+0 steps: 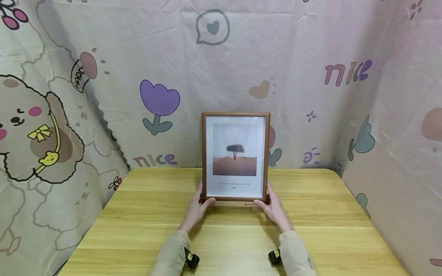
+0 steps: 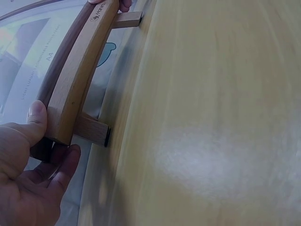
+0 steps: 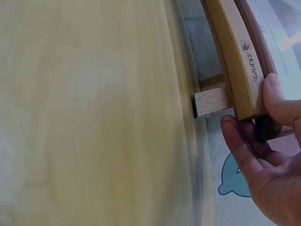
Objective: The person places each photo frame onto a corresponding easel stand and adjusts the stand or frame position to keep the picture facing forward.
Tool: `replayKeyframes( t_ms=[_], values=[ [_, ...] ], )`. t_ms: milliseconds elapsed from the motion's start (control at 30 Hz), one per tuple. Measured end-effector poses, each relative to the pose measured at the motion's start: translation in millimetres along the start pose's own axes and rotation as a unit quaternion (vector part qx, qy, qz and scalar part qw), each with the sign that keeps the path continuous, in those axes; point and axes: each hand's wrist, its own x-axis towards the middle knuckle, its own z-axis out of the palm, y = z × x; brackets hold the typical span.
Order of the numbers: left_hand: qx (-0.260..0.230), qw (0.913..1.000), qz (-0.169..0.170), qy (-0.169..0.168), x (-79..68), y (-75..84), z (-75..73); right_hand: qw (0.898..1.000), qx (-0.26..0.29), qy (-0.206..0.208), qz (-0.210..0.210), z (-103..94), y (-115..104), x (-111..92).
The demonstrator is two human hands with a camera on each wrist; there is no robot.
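Observation:
A brown-rimmed picture frame (image 1: 236, 149) stands upright near the back middle of the table, showing a print of a lone tree. Under its lower edge runs the pale wooden ledge of a tabletop easel (image 1: 230, 204), whose short feet (image 2: 93, 130) show in the left wrist view. My left hand (image 1: 196, 210) grips the frame's lower left corner, thumb in front and fingers curled behind and below. At the lower right corner my right hand (image 1: 275, 210) holds it likewise; in the right wrist view its thumb presses beside the ledge's printed end (image 3: 244, 70).
The wooden table (image 1: 155, 230) reaches back to a patterned cloth (image 1: 221, 76) hanging close behind the picture frame. More cloth hangs along the left and right sides. Small black devices (image 1: 192, 259) are strapped at both wrists.

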Motion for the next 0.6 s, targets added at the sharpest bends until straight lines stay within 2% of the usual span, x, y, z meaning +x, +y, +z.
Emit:
replayKeyframes(
  t_ms=[300, 433, 600],
  values=[
    [0.013, 0.9998, -0.008, -0.013, 0.0, 3.1, -2.0, 1.000, 0.001, 0.003, -0.010, -0.1, -3.9, 0.6],
    [0.020, 0.9993, -0.028, -0.016, -1.1, 5.3, -2.6, 1.000, -0.002, 0.003, -0.014, -0.6, -4.7, -0.5],
    [0.021, 0.9981, -0.054, -0.021, -5.1, 7.0, -7.3, 1.000, -0.004, -0.021, 0.008, -5.2, -4.5, -2.0]
  ],
)
